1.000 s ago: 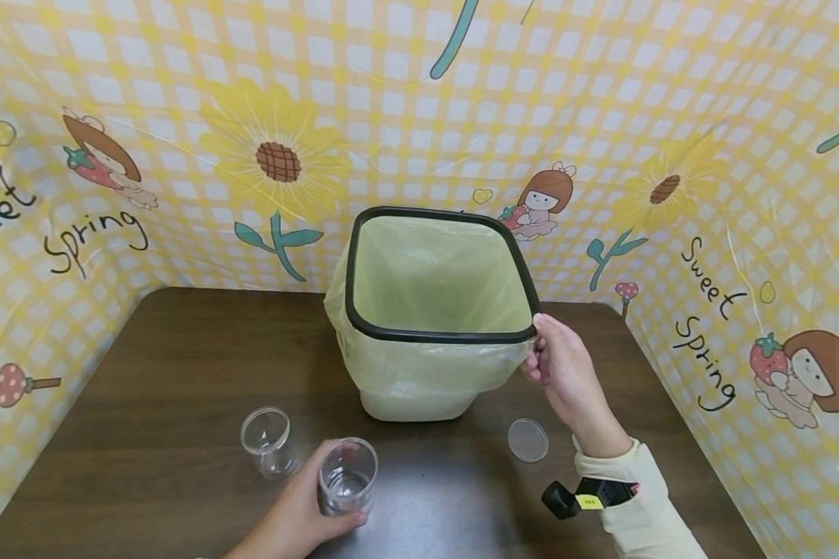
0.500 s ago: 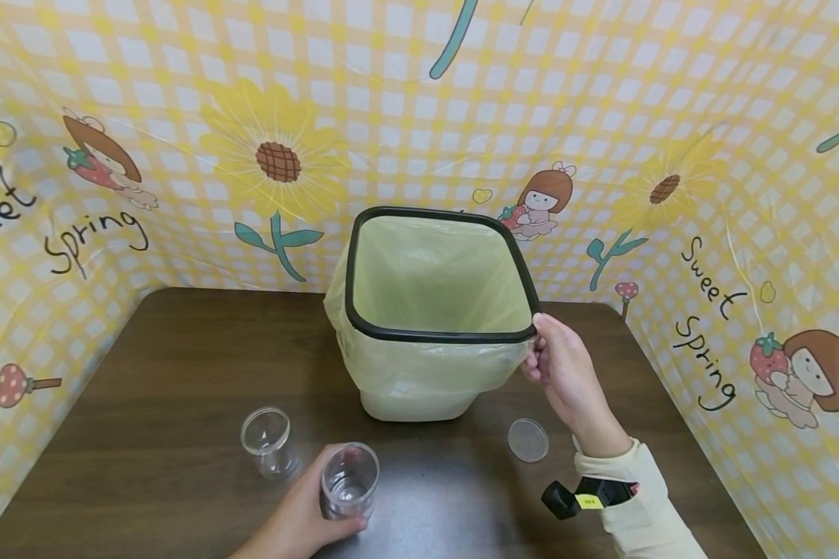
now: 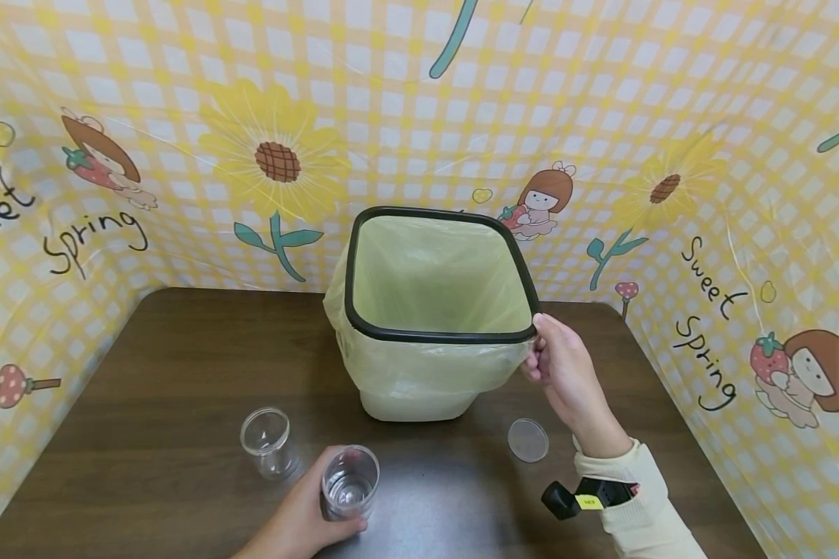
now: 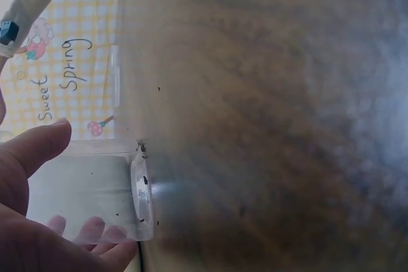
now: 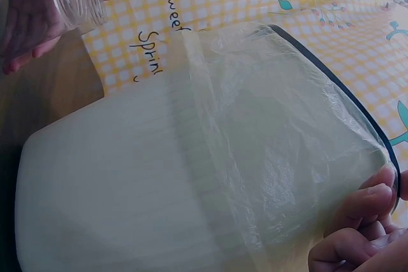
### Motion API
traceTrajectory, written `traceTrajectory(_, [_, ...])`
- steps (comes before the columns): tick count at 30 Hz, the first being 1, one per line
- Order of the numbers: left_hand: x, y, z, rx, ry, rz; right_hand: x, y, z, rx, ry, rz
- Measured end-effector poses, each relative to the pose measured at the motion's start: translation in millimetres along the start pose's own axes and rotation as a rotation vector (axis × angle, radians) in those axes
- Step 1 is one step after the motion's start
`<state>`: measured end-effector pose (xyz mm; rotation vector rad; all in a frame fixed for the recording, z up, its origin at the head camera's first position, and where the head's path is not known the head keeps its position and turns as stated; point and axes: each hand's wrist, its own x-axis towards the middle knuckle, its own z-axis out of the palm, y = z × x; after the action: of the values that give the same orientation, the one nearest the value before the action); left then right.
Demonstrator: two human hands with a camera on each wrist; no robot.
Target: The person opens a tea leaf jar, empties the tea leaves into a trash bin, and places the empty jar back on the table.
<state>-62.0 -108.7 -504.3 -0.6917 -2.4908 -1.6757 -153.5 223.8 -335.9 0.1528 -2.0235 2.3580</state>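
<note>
A trash bin (image 3: pixel 419 405) with a pale yellow-green plastic liner (image 3: pixel 433 365) stands on the dark wooden table, a black rim (image 3: pixel 440 336) over the liner's top edge. My right hand (image 3: pixel 569 376) pinches the rim and liner at the near right corner; the right wrist view shows its fingers (image 5: pixel 357 221) curled there. With the left hand (image 3: pixel 304 508) I grip a clear jar (image 3: pixel 350 485) upright at the table's front, fingers and thumb around its sides. In the left wrist view the jar's base (image 4: pixel 143 199) is close to the tabletop; contact is hard to tell.
A second clear jar (image 3: pixel 267 442) stands left of my left hand. A round clear lid (image 3: pixel 528 440) lies on the table (image 3: pixel 182 373) near the right wrist. A yellow checked cloth (image 3: pixel 405 116) hangs around the back and sides.
The held jar and my left hand have shifted very slightly, with the jar's mouth a little lower in the head view. The right hand and the bin have stayed put.
</note>
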Motion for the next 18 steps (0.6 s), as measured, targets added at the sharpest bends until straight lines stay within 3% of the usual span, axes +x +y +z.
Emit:
traceTrajectory(6, [0.4, 0.0, 0.3, 0.020, 0.003, 0.015, -0.7, -0.6, 0.5, 0.000, -0.003, -0.004])
traceTrajectory(12, [-0.8, 0.5, -0.5, 0.079, -0.018, -0.018, -1.5, -0.9, 0.8, 0.004, -0.002, -0.004])
traceTrajectory(18, [-0.4, -1.6, 0.6, 0.099, 0.006, 0.014, -1.2, -0.2, 0.4, 0.000, -0.001, -0.001])
